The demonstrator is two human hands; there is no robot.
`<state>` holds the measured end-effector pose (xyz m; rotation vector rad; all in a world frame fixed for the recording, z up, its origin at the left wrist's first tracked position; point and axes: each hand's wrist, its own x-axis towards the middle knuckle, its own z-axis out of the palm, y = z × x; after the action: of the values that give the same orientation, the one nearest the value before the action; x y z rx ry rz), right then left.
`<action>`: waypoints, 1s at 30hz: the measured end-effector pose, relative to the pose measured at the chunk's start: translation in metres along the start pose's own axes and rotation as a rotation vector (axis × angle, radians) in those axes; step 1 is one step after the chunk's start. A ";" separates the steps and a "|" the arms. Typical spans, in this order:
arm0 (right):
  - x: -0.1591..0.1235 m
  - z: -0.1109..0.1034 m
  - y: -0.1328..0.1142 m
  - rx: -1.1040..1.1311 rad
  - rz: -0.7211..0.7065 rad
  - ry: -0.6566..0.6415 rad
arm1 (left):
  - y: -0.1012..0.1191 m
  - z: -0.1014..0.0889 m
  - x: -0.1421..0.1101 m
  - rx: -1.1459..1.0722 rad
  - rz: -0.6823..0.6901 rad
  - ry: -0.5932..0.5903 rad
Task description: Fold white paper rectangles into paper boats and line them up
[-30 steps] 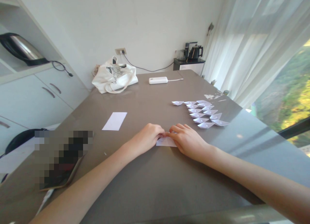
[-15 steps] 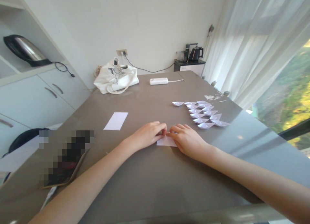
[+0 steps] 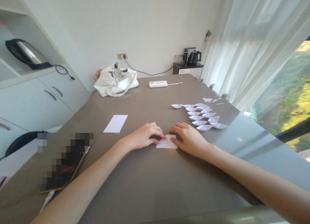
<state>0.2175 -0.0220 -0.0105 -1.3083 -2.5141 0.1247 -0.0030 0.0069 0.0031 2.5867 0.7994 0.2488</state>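
Observation:
A small folded white paper (image 3: 166, 143) lies flat on the grey-brown table (image 3: 145, 182) between my two hands. My left hand (image 3: 145, 137) rests on the table with curled fingers, its fingertips pressing the paper's left edge. On the paper's right edge, the fingers of my right hand (image 3: 190, 138) are bent and press down the same way. Neither hand lifts the paper. Several finished white paper boats (image 3: 202, 116) sit in rows further right.
A flat white sheet (image 3: 115, 123) lies to the left. A white handbag (image 3: 115, 82) and a white power bank (image 3: 158, 84) sit at the far edge. A phone (image 3: 61, 172), partly blurred, lies near left. Paper scraps (image 3: 210, 99) lie beyond the boats.
My hands have drawn slightly apart, uncovering more of the folded paper, which now lies flat between them. The view has tipped a little.

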 end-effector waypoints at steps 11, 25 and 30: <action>0.005 0.009 0.016 0.416 0.326 0.037 | 0.015 0.009 0.001 0.146 0.110 0.065; 0.006 0.015 0.011 0.468 0.404 0.100 | 0.014 0.017 0.003 0.207 0.052 0.100; 0.007 0.015 0.001 0.478 0.352 0.141 | 0.015 0.016 0.003 0.249 0.041 0.082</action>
<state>0.2100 -0.0151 -0.0231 -1.4669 -1.9479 0.6409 0.0118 -0.0076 -0.0041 2.8445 0.8544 0.2853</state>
